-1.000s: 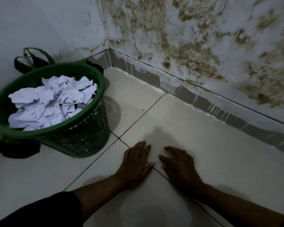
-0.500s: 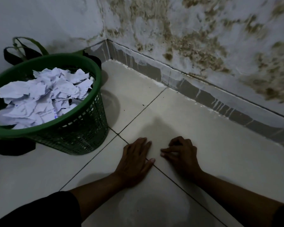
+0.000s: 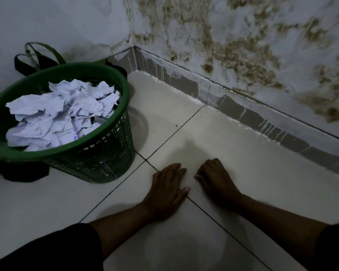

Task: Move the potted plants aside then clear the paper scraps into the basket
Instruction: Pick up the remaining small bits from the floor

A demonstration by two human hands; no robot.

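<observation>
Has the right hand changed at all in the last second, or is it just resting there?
Yes. The right hand has curled its fingers in, away from the wall skirting; a second ago they lay spread. It sits right of the grout line.

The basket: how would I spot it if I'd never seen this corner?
Find the corner where the two stained walls meet the tiled floor. Left of it, against the wall, stands the basket. It is green with a lattice side, heaped with crumpled white paper scraps, unlike the dark bag behind it.
</observation>
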